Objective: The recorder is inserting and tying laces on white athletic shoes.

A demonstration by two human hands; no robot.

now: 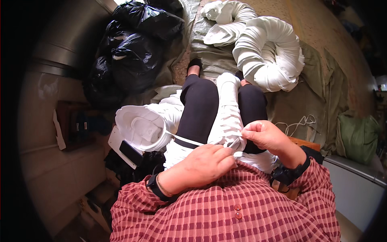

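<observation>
A long stack of nested white pieces that look like shoe uppers lies in my lap between my legs, its near end bunched in front of my belly. My left hand is bent over this near end with its fingers curled together; what they pinch is hidden. From beside it a thin white lace crosses my left thigh toward another white stack, which shows its hollow inside. My right hand pinches thumb against forefinger at the right edge of the lap stack, on what looks like a white lace.
Two curled white stacks, a larger one and a smaller one, rest on a green-grey sheet ahead. Black plastic bags pile up at the far left. A dark phone lies by my left side. A green sack stands at right.
</observation>
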